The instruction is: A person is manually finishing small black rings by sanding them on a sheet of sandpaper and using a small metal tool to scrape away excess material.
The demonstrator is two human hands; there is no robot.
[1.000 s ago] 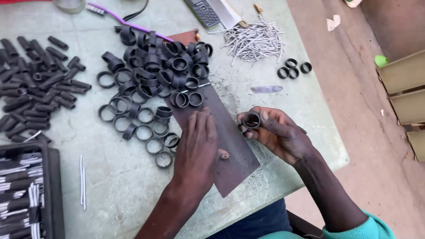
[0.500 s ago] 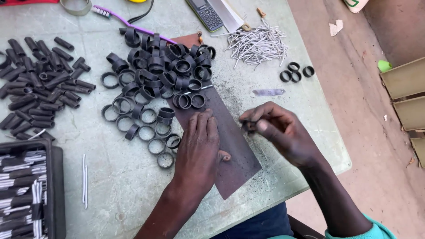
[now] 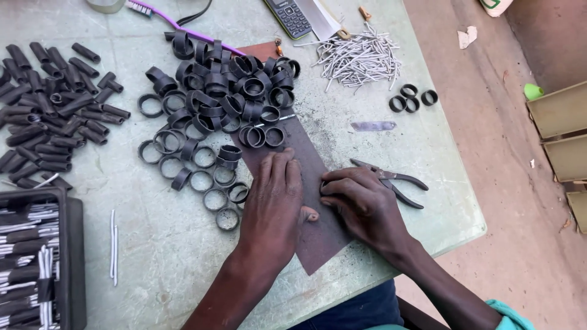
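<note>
My left hand (image 3: 272,205) lies flat, palm down, on a long dark brown abrasive sheet (image 3: 306,150) that runs across the green table (image 3: 165,256). My right hand (image 3: 361,205) is beside it with fingers curled, pressing a black ring down on the same sheet. The ring is almost wholly hidden under the fingertips. A heap of black rings (image 3: 226,91) covers the far end of the sheet and spreads to its left. Dark pliers (image 3: 397,183) lie just right of my right hand.
Black tube pieces (image 3: 55,104) are piled at the left. A dark tray (image 3: 73,244) of black and white pieces sits front left. Metal pins (image 3: 358,58), three separate rings (image 3: 413,101), a phone (image 3: 290,15) and a purple toothbrush (image 3: 177,27) lie at the back. The table's right edge is close.
My right hand, which held the black ring up in the air, has come down and now presses it on the sheet. The pliers it had hidden now show. My left hand stayed put.
</note>
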